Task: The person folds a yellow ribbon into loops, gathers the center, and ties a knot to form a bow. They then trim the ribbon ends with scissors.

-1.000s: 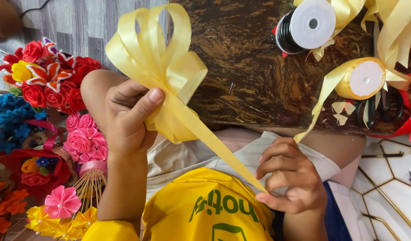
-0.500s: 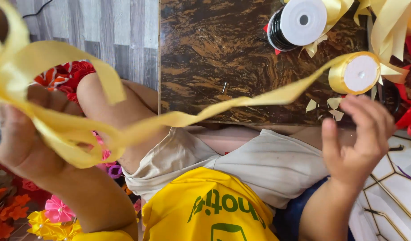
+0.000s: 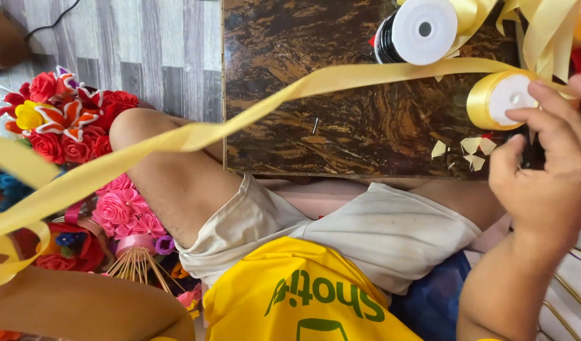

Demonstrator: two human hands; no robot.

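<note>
At the left of the frame there is a bunch of red ribbon flowers [image 3: 57, 120], with pink ribbon roses [image 3: 120, 208] just below them. Your left arm [image 3: 82, 309] lies along the lower left. Your left hand is past the edge, so I cannot tell what its fingers are doing. Loops of ribbon sit at that same edge.

The long yellow ribbon [image 3: 196, 136] is the thing you are working with. It runs from the lower left, up over your knee and across the dark brown bench [image 3: 341, 76], to the yellow ribbon roll [image 3: 502, 98] at the upper right. A white spool [image 3: 423, 30] stands on the bench just beside that roll. Small yellow ribbon scraps [image 3: 473, 151] lie below the roll.

Your right hand [image 3: 549, 183] is at the right edge, near the roll. Its fingers [image 3: 549, 95] are spread wide and reach over the roll. They do not grip anything that I can see.

It looks like you are on the step of pulling a long piece of ribbon off the roll. A next move would need the roll held steady and a firm pinch on the ribbon near it, so that the strip stays flat and does not twist.
</note>
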